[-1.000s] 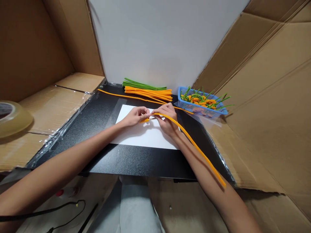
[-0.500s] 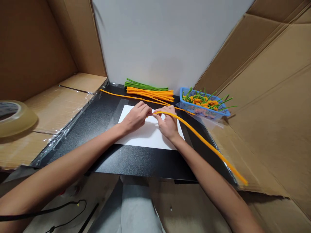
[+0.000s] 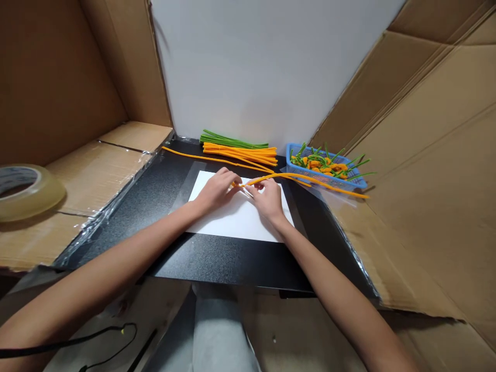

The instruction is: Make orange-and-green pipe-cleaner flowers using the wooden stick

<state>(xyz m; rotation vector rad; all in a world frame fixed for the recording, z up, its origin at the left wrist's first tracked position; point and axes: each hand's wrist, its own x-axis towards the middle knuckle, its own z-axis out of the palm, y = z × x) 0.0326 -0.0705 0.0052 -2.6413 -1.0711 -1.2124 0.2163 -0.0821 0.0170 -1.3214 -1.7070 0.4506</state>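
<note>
Both hands meet over a white sheet of paper on a black mat. My left hand and my right hand pinch one end of a long orange pipe cleaner. Its free length runs right, just above the mat, past the front of a blue basket. What the fingertips enclose at the pinched end is hidden.
A bundle of orange pipe cleaners and green ones lies at the back by the white wall. A single orange strand stretches left. The basket holds orange-and-green twisted pieces. A tape roll sits on the left cardboard. Cardboard walls enclose both sides.
The free end of the orange pipe cleaner swung from near my right forearm, out over the right cardboard, round to the front of the basket. Both hands stayed over the paper.
</note>
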